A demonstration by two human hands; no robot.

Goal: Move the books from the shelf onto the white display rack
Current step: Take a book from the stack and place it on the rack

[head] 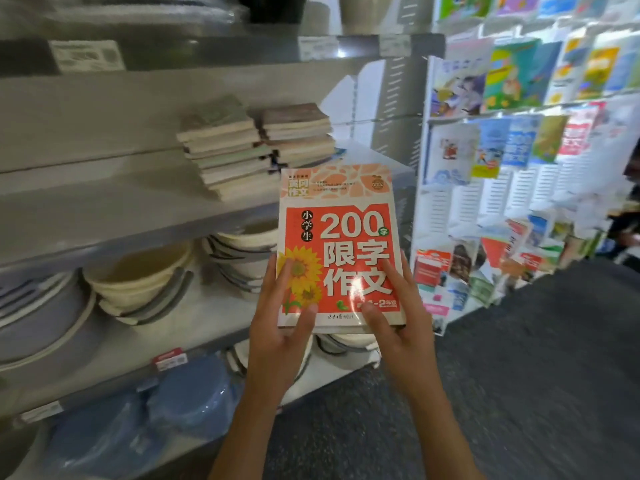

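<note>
The white rack (436, 202) at right is blurred and its book covers unreadable. Two stacks of books (256, 147) remain on the shelf (104, 216). The orange book (337, 247) is held before it, left hand (277, 327) and right hand (398, 320) gripping its lower corners, thumbs on the cover, other fingers hidden behind.

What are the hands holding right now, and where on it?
Both hands hold one glossy orange-and-white paperback book with a sunflower cover: left hand at its lower left corner, right hand at its lower right, thumbs on the cover.
</note>
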